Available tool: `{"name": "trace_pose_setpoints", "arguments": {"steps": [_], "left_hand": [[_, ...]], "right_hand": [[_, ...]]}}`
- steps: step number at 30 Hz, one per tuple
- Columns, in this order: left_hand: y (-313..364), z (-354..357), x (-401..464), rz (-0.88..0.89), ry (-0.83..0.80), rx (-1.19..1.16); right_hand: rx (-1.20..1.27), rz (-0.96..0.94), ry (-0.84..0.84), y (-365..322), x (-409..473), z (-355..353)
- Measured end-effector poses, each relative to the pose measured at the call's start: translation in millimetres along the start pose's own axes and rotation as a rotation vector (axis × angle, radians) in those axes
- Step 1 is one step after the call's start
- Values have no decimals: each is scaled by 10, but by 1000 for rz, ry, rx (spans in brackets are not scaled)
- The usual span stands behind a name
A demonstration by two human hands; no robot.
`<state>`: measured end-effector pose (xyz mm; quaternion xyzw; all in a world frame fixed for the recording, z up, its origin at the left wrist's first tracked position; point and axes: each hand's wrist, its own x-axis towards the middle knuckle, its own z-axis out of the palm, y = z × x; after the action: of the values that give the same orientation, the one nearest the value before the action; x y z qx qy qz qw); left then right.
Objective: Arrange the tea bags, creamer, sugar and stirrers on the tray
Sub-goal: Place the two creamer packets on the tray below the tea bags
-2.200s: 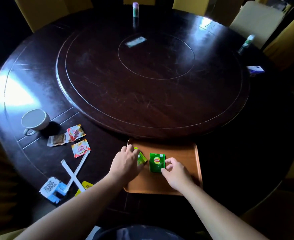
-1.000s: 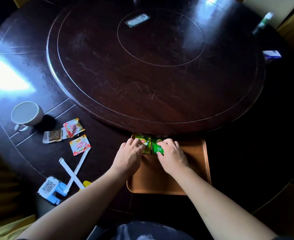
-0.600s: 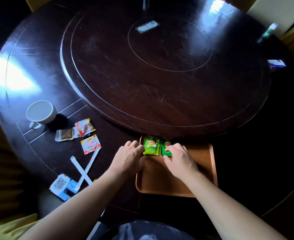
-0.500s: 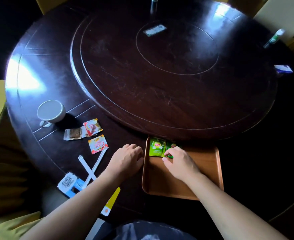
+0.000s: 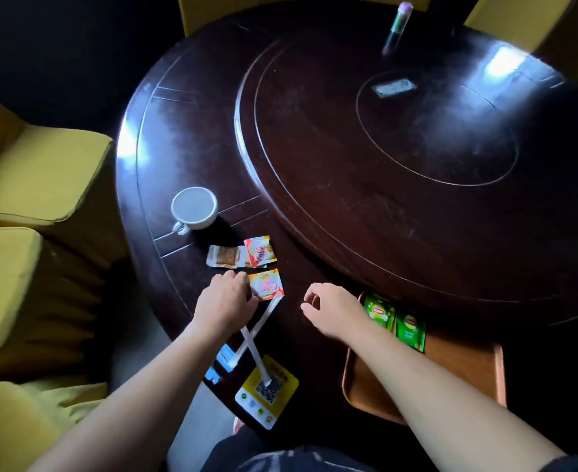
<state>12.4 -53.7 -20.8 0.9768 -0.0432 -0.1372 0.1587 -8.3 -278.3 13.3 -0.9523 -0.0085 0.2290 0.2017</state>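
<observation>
Two green tea bags [image 5: 395,318] lie side by side in the far left corner of the brown tray [image 5: 461,366]. My right hand [image 5: 332,310] hovers just left of the tray, fingers loosely curled, holding nothing. My left hand [image 5: 224,299] rests on the table with its fingertips at the left edge of an orange creamer sachet [image 5: 265,284]. A second orange sachet [image 5: 259,251] and a brown sugar packet [image 5: 223,256] lie just beyond. Two white wrapped stirrers [image 5: 257,330] lie crossed under my left wrist.
A white cup [image 5: 195,208] stands left of the packets. A yellow QR card [image 5: 265,391] and blue cards [image 5: 224,357] sit at the table's near edge. A raised turntable [image 5: 417,165] fills the table's middle, with a bottle [image 5: 396,27] at the far side. Yellow chairs [image 5: 35,185] stand left.
Both hands have left the tea bags on the tray and moved left. My left hand has reached the creamer sachet. The view has swung left.
</observation>
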Motion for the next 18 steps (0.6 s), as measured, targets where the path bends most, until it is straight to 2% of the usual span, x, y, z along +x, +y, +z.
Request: {"name": "trace_pose_setpoints", "arguments": {"steps": [11, 15, 18], "left_hand": [[29, 161, 162, 33, 131, 30], [11, 125, 172, -3, 111, -112], [-3, 79, 166, -50, 55, -319]], "right_hand": [[-172, -161, 29, -685, 1001, -117], [-232, -230, 22, -819, 1252, -127], [-272, -252, -32, -873, 1355, -97]]}}
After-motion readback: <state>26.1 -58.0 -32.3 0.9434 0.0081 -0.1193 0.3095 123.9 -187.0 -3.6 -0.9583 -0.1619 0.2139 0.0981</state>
